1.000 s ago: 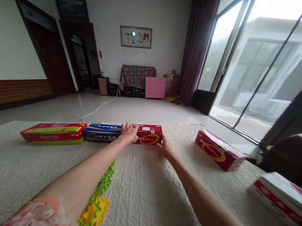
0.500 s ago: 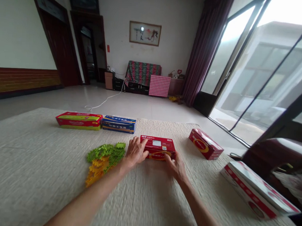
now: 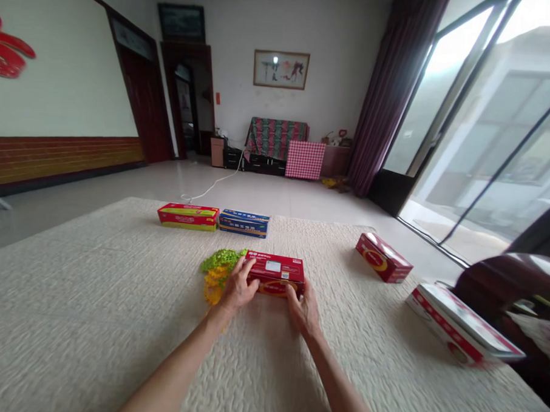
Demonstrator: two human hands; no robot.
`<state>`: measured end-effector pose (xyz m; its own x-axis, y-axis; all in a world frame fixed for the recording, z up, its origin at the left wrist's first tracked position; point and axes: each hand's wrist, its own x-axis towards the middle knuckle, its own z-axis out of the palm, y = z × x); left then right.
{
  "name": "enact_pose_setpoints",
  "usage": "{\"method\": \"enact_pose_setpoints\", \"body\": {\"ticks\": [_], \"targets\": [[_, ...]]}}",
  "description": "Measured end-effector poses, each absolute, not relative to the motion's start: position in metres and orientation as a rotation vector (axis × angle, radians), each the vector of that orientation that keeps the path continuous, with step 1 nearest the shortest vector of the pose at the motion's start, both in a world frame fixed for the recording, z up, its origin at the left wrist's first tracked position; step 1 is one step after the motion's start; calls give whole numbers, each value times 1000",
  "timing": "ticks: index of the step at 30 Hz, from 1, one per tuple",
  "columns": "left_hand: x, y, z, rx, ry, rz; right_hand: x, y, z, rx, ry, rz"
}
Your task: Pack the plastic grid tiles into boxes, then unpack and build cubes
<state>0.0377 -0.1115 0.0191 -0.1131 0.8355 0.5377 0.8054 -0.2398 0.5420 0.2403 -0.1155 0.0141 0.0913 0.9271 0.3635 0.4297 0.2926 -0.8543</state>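
Observation:
A red box (image 3: 274, 271) with white lettering and a yellow curve on its front is held between my two hands, low over or on the cream textured cover (image 3: 169, 323); I cannot tell whether it touches. My left hand (image 3: 239, 283) grips its left end, fingers over the top and thumb at the front. On the right end, my right hand (image 3: 304, 307) has its thumb on the front face, with the other fingers mostly hidden. Green and yellow artificial-looking leaves or flowers (image 3: 217, 276) lie just left of the box, partly covered by my left hand and forearm.
At the far edge, a red-and-green box (image 3: 187, 217) stands end to end with a blue box (image 3: 244, 223). Another red box (image 3: 382, 258) lies to the right, with a white-and-red box (image 3: 463, 326) nearer. A dark brown glossy armrest-like form (image 3: 504, 277) borders the right side.
Both hands have shifted the red box left, closer to the green and yellow pieces, and it now overlaps them in view. My head view has turned somewhat left.

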Motion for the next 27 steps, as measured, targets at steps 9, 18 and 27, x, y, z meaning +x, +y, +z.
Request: {"method": "enact_pose_setpoints", "body": {"ticks": [9, 18, 27], "targets": [[70, -112, 12, 1947, 1757, 1556, 274, -112, 17, -1372, -1307, 729], [77, -101, 1, 1619, 1521, 1687, 294, -92, 31, -1138, -1290, 1153], [77, -93, 1, 1223, 1160, 1643, 294, -82, 33, -1086, -1130, 1339]]}}
